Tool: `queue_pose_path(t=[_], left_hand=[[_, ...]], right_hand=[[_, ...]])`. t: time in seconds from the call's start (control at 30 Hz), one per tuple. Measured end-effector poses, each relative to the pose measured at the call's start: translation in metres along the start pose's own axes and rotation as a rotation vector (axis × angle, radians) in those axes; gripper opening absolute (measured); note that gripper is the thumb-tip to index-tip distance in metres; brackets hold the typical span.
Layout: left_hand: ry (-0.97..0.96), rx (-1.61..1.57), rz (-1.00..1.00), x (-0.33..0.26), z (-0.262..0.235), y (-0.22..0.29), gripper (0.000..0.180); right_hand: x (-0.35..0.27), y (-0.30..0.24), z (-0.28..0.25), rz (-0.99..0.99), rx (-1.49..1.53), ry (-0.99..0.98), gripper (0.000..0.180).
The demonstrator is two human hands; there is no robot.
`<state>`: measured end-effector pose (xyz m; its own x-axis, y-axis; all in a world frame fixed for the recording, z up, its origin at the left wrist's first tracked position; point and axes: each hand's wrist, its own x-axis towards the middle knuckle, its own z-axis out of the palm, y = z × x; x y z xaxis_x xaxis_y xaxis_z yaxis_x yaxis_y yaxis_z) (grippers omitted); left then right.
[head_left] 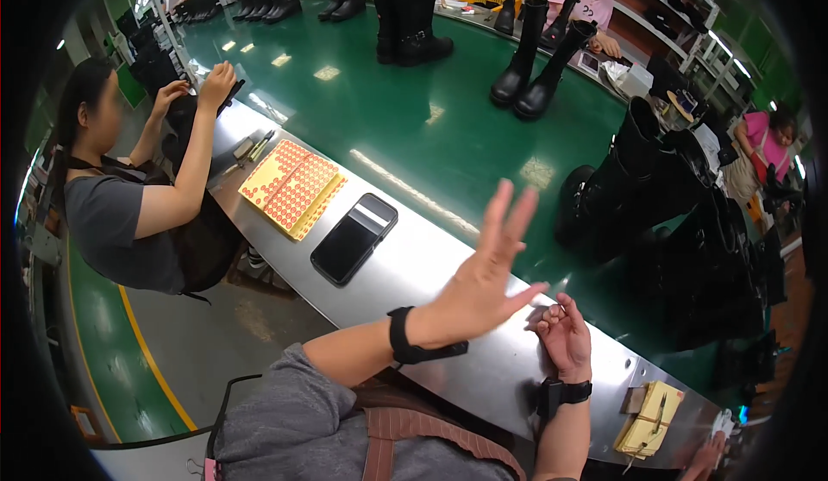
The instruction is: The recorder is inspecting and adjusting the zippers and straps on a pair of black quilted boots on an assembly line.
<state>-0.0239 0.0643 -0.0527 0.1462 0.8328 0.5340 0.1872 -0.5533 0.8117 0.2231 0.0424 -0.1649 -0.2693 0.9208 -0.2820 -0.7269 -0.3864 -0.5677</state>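
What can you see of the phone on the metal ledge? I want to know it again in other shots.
The phone is a slim black slab with rounded corners, lying flat and screen up on the grey metal ledge beside the green belt. Its glossy screen is dark, with a pale glare band near the far end. It lies at a slant, just right of the yellow sheets of red stickers and apart from them. Nothing touches it; the left hand hovers open to its right.

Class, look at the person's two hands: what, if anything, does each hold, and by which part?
The left hand is open with fingers spread, holding nothing. The right hand is curled loosely; whether it pinches anything small cannot be told.
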Motion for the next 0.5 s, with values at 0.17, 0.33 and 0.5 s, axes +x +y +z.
queue_pose_path(t=[0.17, 0.33, 0.5], left_hand=[[0.223, 0.052, -0.405, 0.0, -0.031, -0.04, 0.112], [0.067, -0.066, -0.444, -0.015, -0.011, -0.056, 0.077], [-0.229, -0.833, -0.843, -0.023, 0.04, -0.072, 0.013]], right_hand=[[0.002, 0.001, -0.011, -0.009, -0.006, 0.0, 0.028], [0.004, 0.004, -0.012, -0.001, 0.009, -0.002, 0.026], [0.002, 0.003, -0.012, 0.0, -0.015, -0.05, 0.025]])
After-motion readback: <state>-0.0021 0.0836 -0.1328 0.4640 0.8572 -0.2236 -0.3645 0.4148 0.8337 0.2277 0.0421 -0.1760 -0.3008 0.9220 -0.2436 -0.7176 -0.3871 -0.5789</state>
